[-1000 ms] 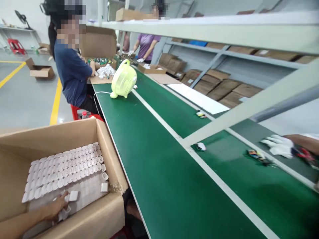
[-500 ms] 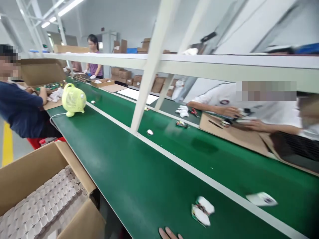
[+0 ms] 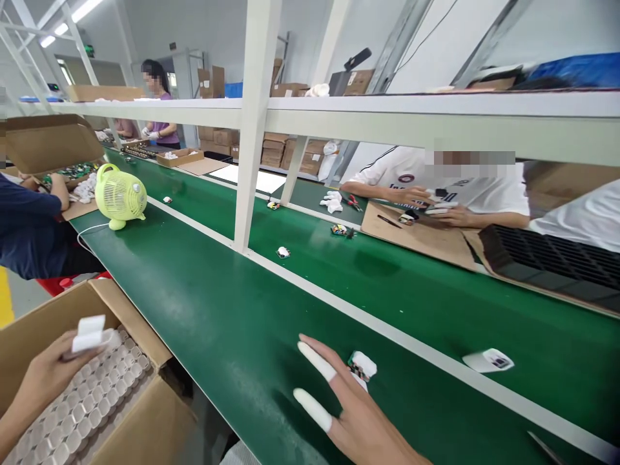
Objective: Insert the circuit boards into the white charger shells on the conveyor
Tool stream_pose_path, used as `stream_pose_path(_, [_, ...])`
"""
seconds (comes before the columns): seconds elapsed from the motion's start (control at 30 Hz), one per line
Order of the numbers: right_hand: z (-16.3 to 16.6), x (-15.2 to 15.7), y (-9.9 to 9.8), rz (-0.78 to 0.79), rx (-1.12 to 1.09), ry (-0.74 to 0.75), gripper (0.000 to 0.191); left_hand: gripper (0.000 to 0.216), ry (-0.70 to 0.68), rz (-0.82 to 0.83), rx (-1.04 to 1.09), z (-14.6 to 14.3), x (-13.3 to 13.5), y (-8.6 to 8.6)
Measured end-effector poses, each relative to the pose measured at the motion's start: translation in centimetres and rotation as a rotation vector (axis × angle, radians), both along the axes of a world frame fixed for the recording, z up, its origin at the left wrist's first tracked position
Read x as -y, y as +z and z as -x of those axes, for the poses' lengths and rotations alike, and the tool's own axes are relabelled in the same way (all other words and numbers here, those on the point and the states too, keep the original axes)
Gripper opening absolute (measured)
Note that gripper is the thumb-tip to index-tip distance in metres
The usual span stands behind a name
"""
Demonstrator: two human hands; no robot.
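My left hand (image 3: 46, 374) is raised above the open cardboard box (image 3: 140, 420) at the lower left, closed on a small white plastic part (image 3: 90, 330). The box holds several rows of the same white parts (image 3: 72, 420). My right hand (image 3: 353, 413) lies over the green conveyor belt (image 3: 232, 323) with fingers spread, two fingertips in white finger cots. Its fingers reach to a small white and green component (image 3: 361, 367) lying on the belt; whether they touch it I cannot tell.
A yellow-green fan (image 3: 120, 196) stands on the belt at the left. More small parts (image 3: 283, 252) and a white piece (image 3: 488, 360) lie along the belt. A white shelf post (image 3: 252, 129) rises mid-belt. Several other people sit along both sides.
The view swung from the box to the belt. My left hand came up out of the box with a white part. My right hand slid forward onto the belt toward the small component.
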State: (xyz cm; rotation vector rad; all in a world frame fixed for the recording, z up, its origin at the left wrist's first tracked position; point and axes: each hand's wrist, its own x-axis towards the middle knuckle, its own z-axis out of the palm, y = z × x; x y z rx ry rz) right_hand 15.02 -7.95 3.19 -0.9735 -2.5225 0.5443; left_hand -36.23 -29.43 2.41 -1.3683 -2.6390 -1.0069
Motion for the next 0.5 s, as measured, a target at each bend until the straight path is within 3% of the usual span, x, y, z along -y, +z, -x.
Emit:
stream_pose_path(0.03, [1.4, -0.6, 0.6, 0.069, 0.006, 0.022, 0.068, 0.031, -0.081, -0.104, -0.007, -1.4, -2.4, 0.9])
stream_pose_path(0.1, [4.3, -1.5, 1.2, 0.202, -0.001, 0.085, 0.08, 0.024, -0.413, -0.257, 0.013, -6.0, -7.9, 2.4])
stream_pose_path(0.2, [7.4, -2.6, 0.5, 0.286, -0.08, 0.115, 0.098, 0.018, -0.826, -0.255, 0.057, -14.8, -15.9, 3.0])
stream_pose_path(0.27, [7.8, -3.7, -0.3, 0.276, -0.127, 0.063, 0.095, 0.013, -0.998, -0.179, 0.075, -19.6, -19.9, 2.4])
stream_pose_path(0.37, [6.5, -5.2, -1.1, 0.269, -0.088, -0.024, 0.077, 0.007, -1.115, 0.044, 0.052, -23.4, -23.3, 1.6])
stream_pose_path(0.5, [4.2, -6.7, -1.4, 0.288, 0.083, -0.052, 0.052, 0.042, -1.262, 0.219, 0.089, -23.7, -24.6, 2.5])
